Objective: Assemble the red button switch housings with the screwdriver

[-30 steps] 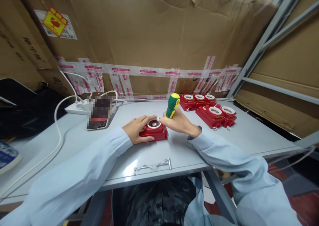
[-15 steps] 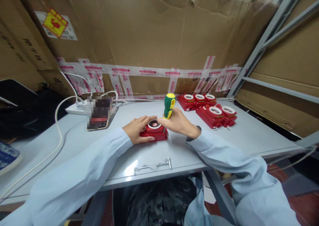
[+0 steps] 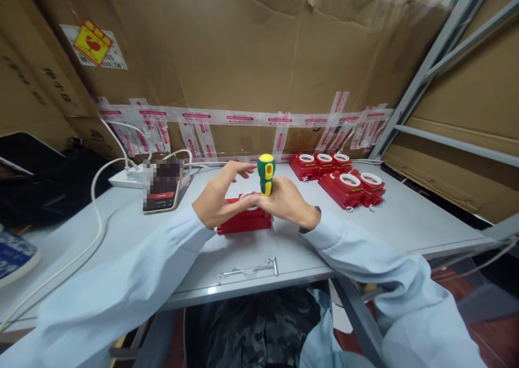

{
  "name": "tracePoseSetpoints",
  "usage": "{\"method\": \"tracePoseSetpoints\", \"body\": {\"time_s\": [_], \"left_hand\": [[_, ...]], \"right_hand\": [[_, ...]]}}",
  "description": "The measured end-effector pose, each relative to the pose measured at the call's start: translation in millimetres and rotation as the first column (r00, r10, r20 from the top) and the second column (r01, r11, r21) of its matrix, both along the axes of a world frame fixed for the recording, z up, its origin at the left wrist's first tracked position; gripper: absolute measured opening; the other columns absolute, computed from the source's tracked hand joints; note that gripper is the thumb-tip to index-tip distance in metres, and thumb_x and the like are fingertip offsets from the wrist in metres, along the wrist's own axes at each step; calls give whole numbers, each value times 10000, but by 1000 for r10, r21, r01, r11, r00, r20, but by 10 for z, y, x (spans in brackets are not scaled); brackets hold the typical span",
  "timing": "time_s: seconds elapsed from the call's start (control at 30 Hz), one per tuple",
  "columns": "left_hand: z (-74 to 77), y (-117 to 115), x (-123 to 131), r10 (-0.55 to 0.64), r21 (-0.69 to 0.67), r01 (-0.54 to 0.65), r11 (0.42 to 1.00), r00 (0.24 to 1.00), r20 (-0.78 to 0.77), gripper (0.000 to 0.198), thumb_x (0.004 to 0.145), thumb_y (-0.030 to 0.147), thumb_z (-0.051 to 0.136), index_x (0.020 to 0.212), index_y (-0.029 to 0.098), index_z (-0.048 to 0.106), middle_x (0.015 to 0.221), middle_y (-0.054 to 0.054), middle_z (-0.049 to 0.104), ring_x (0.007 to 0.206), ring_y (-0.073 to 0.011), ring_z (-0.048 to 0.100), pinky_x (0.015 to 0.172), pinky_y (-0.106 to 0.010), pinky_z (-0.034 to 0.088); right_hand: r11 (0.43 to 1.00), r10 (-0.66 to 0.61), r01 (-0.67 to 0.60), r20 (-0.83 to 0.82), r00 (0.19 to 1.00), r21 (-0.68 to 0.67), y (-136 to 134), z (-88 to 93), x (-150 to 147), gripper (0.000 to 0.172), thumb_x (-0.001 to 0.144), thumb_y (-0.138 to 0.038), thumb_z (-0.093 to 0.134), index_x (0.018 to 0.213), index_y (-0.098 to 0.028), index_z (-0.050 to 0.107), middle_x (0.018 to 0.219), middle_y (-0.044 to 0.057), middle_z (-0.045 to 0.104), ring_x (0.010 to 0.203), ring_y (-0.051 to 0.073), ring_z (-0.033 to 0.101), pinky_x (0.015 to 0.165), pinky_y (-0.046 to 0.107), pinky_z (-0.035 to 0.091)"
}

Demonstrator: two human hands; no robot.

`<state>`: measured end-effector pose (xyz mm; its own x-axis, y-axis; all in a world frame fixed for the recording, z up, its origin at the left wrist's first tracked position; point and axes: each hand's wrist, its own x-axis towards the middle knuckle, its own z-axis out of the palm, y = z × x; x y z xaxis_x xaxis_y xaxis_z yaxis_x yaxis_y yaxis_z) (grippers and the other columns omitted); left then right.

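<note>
A red box-shaped housing [image 3: 245,225] with a white ring on top lies on the table in front of me. Over its right side, a green and yellow screwdriver [image 3: 266,174] stands upright. My right hand [image 3: 288,201] is wrapped round the lower part of its handle; the shaft is mostly hidden. Above the left part of the housing, my left hand [image 3: 221,195] is raised with fingers spread. Its thumb reaches across the white ring to the base of the handle; whether it touches cannot be made out.
Several red housings [image 3: 343,191] with white rings stand at the back right. A phone [image 3: 164,187] leans by a white power strip [image 3: 125,179] at the left. Near the front edge lies a thin metal rod [image 3: 251,269] with a chain. Cardboard [image 3: 259,49] walls the back.
My left hand has let go of the housing and risen, fingers spreading, thumb moving towards the screwdriver. The screwdriver and my right hand have shifted slightly left, and the handle is more upright.
</note>
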<state>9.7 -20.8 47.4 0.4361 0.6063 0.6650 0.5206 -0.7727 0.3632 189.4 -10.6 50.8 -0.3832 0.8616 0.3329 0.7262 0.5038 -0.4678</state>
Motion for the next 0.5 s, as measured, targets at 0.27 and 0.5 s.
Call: {"method": "tracePoseSetpoints", "body": {"time_s": [0.27,0.5], "left_hand": [[217,87,373,-12,21,6,1000,954,300,306,748,361,721,923,149,585,803,-15,636,696,-129,568,641,-257,431],[153,174,356,-12,-89,49,995,929,370,297,738,378,728,873,155,585,764,-13,615,666,-128,528,603,-256,384]], "right_hand": [[999,-2,-1,-47,999,-55,43,-53,20,309,734,-453,570,619,-168,541,615,18,573,594,120,475,540,245,281],[994,104,-105,25,994,25,1,210,257,413,698,-573,651,707,-164,590,581,-7,564,535,111,486,524,245,294]]}}
